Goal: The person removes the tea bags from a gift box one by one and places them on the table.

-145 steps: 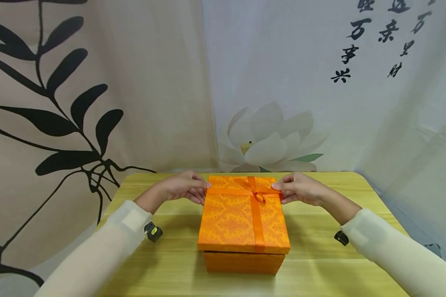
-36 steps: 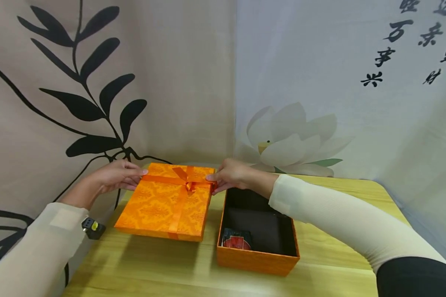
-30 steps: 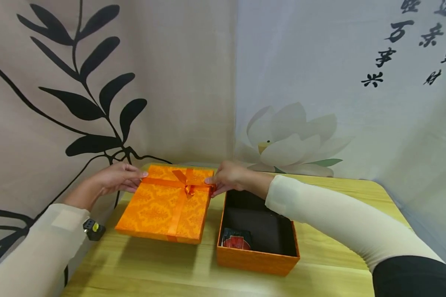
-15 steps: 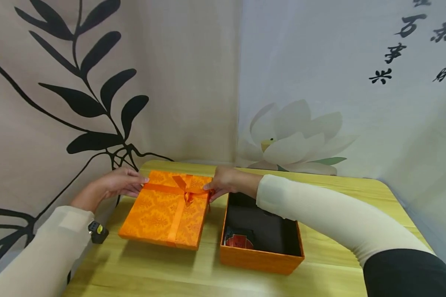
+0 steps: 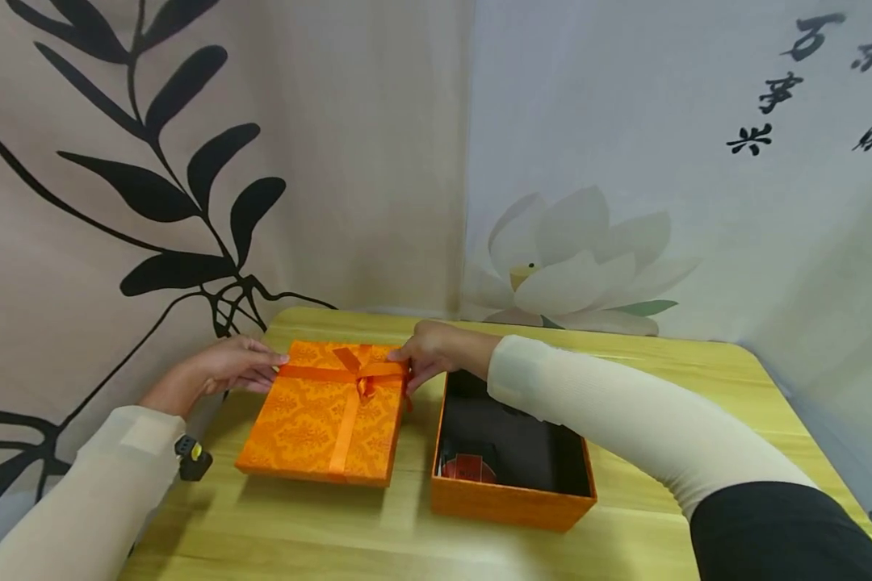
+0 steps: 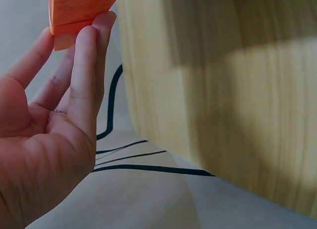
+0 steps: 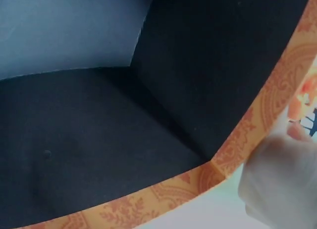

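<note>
An orange patterned box lid point(image 5: 320, 420) with a ribbon bow point(image 5: 363, 379) hangs just over the table, left of its box; a shadow lies beneath its near edge. My left hand point(image 5: 236, 367) pinches its left edge near the far corner, thumb on top. In the left wrist view, fingers point(image 6: 84, 75) of that hand hold the lid's edge point(image 6: 79, 16) from below. My right hand point(image 5: 436, 351) pinches the right edge beside the bow. The uncovered box point(image 5: 509, 504) has a dark inside; in its near left corner lies a dark item with a red label point(image 5: 468, 468).
The wooden table point(image 5: 668, 452) bears the box and reaches back to a printed cloth backdrop point(image 5: 363, 161). My right forearm point(image 5: 610, 395) crosses over the box. The right wrist view looks into the black box interior point(image 7: 124, 130) past its orange rim point(image 7: 218, 172).
Both hands have lifted the lid from the box and carried it left, exposing the inside. Over the last second it has come slightly lower. Its box has stayed on the table.
</note>
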`<action>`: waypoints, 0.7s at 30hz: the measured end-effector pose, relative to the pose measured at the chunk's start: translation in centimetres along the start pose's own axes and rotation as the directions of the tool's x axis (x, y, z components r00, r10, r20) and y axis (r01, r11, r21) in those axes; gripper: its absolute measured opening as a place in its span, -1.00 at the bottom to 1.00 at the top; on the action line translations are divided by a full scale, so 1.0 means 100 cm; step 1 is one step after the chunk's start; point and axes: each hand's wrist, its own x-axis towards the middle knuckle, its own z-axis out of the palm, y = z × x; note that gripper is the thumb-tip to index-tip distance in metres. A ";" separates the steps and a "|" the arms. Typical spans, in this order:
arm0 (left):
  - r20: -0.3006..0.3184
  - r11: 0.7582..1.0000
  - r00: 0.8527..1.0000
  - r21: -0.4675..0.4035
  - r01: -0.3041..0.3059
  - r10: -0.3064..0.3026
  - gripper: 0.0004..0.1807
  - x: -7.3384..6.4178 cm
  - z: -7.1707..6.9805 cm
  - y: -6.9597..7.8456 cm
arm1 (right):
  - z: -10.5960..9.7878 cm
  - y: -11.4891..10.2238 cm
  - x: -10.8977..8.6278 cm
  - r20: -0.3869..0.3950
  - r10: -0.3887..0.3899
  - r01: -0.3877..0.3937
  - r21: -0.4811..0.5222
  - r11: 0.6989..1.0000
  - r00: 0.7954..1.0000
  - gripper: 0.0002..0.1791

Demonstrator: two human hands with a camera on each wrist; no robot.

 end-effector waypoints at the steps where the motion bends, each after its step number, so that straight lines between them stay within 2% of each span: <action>1: 0.002 1.000 1.000 -0.006 0.003 -0.003 -0.58 0.001 0.000 -0.001 | 0.000 0.000 0.000 0.009 0.008 -0.008 0.007 1.000 1.000 -0.20; 8: 0.022 0.998 0.999 -0.057 0.025 -0.024 0.00 0.007 0.003 -0.009 | -0.002 -0.005 0.004 0.049 0.040 -0.038 -0.043 0.998 0.998 -0.02; 11: 0.042 0.996 0.999 -0.082 0.037 -0.033 0.18 0.009 0.003 -0.011 | -0.001 -0.005 0.010 0.062 0.065 -0.063 -0.024 0.998 0.996 0.02; 16: 0.065 0.994 0.997 -0.094 0.054 -0.048 0.38 0.012 0.001 -0.015 | 0.003 -0.003 0.016 0.101 0.107 -0.111 0.036 0.993 0.989 0.04; 21: 0.085 0.992 0.994 -0.103 0.072 -0.064 0.43 0.016 0.000 -0.019 | 0.004 -0.001 0.017 0.117 0.107 -0.111 0.025 0.994 0.987 0.03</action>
